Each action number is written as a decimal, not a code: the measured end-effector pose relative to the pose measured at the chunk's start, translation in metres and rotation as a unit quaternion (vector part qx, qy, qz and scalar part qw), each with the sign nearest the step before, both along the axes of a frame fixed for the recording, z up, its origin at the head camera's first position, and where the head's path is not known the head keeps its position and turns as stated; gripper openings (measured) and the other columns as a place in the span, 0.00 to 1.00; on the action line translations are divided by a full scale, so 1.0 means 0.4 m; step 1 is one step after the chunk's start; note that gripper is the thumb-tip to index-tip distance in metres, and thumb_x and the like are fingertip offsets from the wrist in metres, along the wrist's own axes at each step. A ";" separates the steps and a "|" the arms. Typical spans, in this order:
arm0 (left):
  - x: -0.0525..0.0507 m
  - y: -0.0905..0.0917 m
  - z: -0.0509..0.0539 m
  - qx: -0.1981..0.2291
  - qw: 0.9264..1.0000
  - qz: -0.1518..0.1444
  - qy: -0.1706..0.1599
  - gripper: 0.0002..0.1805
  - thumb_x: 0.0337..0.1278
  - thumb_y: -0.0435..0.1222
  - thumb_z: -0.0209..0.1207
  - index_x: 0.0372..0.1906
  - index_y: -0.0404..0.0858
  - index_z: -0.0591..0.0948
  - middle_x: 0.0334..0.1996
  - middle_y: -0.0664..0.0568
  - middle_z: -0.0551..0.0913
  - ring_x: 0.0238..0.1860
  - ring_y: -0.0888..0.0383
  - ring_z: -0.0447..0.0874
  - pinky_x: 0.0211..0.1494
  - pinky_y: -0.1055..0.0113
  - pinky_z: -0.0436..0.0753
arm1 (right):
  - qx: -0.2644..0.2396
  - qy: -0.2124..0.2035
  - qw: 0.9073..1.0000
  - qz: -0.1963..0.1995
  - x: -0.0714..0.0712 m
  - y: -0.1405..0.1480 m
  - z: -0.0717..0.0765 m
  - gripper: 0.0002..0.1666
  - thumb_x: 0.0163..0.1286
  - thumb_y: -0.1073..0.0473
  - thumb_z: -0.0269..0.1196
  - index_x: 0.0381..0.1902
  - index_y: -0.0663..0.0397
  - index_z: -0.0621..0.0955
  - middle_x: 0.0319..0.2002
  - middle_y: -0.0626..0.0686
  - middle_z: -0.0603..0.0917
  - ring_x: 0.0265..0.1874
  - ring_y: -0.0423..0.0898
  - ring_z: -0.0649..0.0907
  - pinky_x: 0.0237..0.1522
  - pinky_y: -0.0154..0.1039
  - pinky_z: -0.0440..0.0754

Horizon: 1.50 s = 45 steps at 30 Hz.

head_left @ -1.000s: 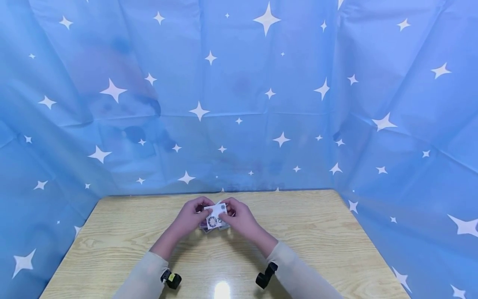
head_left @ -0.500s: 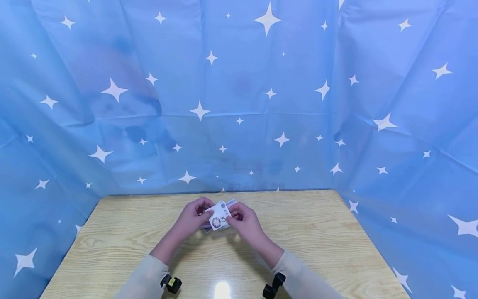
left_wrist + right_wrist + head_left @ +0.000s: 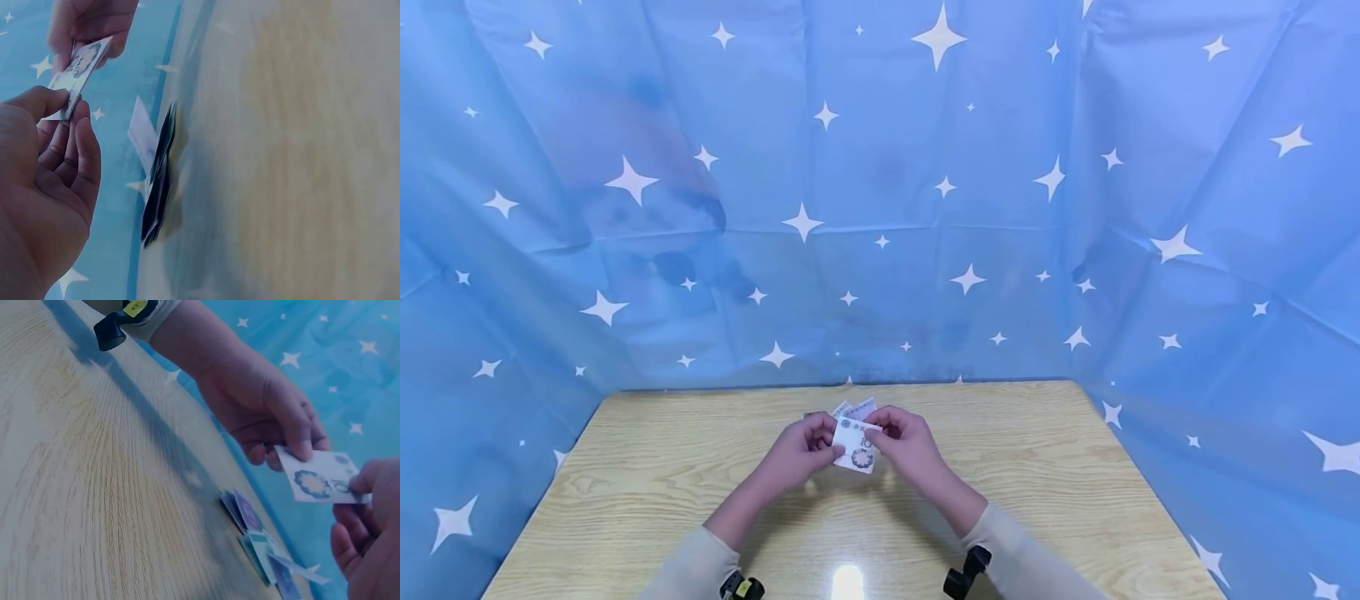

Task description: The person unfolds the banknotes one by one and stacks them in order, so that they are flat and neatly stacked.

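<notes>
Between my two hands is a small pale banknote [image 3: 853, 446] printed with a 10 and a round flower pattern. My left hand [image 3: 797, 457] pinches its left edge between thumb and fingers. At the opposite edge, the thumb and fingers of my right hand [image 3: 916, 454] pinch the same note. In the right wrist view the banknote [image 3: 315, 477] is raised above the table, its printed face showing. Behind the hands lies a loose pile of banknotes [image 3: 861, 409], partly hidden in the head view. The left wrist view shows this pile [image 3: 161, 181] edge-on, apart from both hands.
The wood-grain table [image 3: 1037, 483] runs under both arms. A blue curtain with white stars [image 3: 880, 167] hangs behind it and along the sides. Black wrist cameras sit on both sleeves, one on the right sleeve [image 3: 967, 572]. Light glares on the table's near part.
The banknote with the 10 has come off the pile, moved right and nearer, and turned. Both hands moved with it, pinching it, and the pile behind now shows more at its far side.
</notes>
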State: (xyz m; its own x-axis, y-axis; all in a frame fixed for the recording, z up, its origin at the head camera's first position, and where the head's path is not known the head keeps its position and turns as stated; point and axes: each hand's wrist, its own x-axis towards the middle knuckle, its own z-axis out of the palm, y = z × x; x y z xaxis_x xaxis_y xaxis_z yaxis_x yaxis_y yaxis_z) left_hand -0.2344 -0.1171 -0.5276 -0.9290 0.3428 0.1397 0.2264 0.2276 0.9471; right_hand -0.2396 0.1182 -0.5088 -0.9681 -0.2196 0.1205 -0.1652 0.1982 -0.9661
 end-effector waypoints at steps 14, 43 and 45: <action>0.046 0.056 0.003 0.027 0.998 -0.037 -0.051 0.17 0.71 0.29 0.70 0.60 0.29 0.84 0.43 0.47 0.91 0.40 0.55 0.88 0.41 0.69 0.88 | 0.004 -0.020 0.999 0.026 0.011 0.041 0.006 0.10 0.77 0.66 0.70 0.53 0.62 0.89 0.40 0.54 0.89 0.38 0.46 0.84 0.40 0.33 0.83; 0.052 0.080 0.015 0.017 0.996 0.082 0.015 0.03 0.72 0.33 0.73 0.45 0.44 0.92 0.30 0.53 0.84 0.30 0.56 0.77 0.32 0.71 0.76 | 0.004 -0.018 0.999 0.048 0.043 0.066 0.006 0.10 0.80 0.62 0.70 0.54 0.57 0.90 0.40 0.55 0.88 0.36 0.45 0.81 0.38 0.33 0.80; 0.054 0.080 0.016 0.018 0.996 0.084 0.011 0.03 0.72 0.33 0.73 0.45 0.44 0.92 0.29 0.53 0.83 0.30 0.57 0.78 0.32 0.71 0.77 | 0.004 -0.015 0.998 0.054 0.042 0.070 0.002 0.11 0.80 0.61 0.70 0.55 0.58 0.90 0.41 0.55 0.88 0.36 0.45 0.81 0.39 0.33 0.80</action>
